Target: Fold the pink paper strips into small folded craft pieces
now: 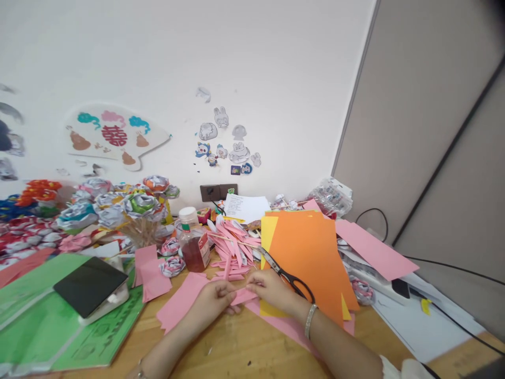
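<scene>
My left hand and my right hand meet low in the middle of the wooden table. Both pinch the same small pink paper strip, fingers closed on it from either end. A bracelet sits on my right wrist. Black-handled scissors lie just behind my right hand on a stack of orange paper. A heap of cut pink strips lies beyond my hands. Pink sheets lie under and beside my left hand.
A bottle of red liquid stands by the strips. Paper roses on sticks crowd the back left. A dark tablet rests on green paper at left. Cables, a power strip and pink sheets lie at right.
</scene>
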The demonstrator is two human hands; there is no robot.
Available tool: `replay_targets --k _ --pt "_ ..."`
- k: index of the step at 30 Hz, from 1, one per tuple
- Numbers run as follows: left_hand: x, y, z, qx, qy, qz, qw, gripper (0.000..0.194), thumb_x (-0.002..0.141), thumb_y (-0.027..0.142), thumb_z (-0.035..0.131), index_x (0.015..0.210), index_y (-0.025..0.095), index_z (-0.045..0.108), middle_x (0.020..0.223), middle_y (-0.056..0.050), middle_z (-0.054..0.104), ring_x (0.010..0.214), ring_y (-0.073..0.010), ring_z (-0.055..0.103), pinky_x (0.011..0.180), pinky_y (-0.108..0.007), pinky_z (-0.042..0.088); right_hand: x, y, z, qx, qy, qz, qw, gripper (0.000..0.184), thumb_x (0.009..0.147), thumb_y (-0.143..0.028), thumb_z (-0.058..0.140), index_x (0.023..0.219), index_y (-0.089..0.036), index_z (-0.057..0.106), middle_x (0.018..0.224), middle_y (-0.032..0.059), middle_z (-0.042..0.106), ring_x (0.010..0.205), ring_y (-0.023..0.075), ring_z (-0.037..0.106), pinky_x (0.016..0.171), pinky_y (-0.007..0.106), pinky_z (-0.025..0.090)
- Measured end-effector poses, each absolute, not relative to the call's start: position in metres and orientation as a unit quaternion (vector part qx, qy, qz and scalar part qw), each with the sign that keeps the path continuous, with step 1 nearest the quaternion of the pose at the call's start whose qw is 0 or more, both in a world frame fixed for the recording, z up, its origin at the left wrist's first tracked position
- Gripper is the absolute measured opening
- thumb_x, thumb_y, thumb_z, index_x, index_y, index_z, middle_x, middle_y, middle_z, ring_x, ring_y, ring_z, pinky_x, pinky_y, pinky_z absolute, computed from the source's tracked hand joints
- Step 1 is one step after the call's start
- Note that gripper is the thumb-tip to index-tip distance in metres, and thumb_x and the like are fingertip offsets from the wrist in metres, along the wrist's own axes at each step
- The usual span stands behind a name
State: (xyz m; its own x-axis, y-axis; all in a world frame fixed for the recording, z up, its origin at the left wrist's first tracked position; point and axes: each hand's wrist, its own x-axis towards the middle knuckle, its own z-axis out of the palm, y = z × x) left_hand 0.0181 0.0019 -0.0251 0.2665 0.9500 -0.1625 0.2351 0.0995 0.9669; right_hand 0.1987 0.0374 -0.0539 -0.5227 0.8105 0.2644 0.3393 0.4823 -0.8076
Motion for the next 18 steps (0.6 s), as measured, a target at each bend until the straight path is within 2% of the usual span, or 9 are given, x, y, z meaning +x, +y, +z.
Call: replay_targets --k 5,12,18 --pt "0.0210 0.0003 -0.0275 0.590 0.502 0.324 0.543 0.028 0.063 0.044 0.060 0.066 0.016 0.057 0.051 -0.001 0.066 0.051 -0.0177 0.061 0.053 -0.027 0.046 0.1911 0.0344 -0.0547 -0.368 -0.807 0.331 0.323 0.011 0.075 -0.012 0.050 0.070 -0.016 0.059 0.064 -0.0019 0.054 0.061 0.0108 0.048 0.055 0.019 0.035" --pt "0.0252 -0.0021 -0.0339 0.645 0.530 0.342 0.432 0.025 0.073 0.037 0.048 0.062 0.017 0.057 0.042 0.002 0.057 0.043 -0.0158 0.054 0.047 -0.024 0.038 0.1904 0.0293 -0.0495 -0.357 -0.806 0.357 0.311 0.006 0.075 -0.015 0.051 0.072 -0.017 0.056 0.066 -0.0020 0.053 0.061 0.0107 0.049 0.055 0.019 0.036" --pt "0.0258 -0.0038 -0.0302 0.656 0.504 0.323 0.460 0.027 0.074 0.041 0.051 0.063 0.016 0.056 0.042 0.004 0.053 0.041 -0.0119 0.048 0.044 -0.021 0.033 0.1914 0.0305 -0.0521 -0.362 -0.778 0.398 0.326 0.007 0.071 -0.011 0.052 0.071 -0.017 0.056 0.069 -0.0018 0.053 0.063 0.0108 0.051 0.054 0.018 0.038"
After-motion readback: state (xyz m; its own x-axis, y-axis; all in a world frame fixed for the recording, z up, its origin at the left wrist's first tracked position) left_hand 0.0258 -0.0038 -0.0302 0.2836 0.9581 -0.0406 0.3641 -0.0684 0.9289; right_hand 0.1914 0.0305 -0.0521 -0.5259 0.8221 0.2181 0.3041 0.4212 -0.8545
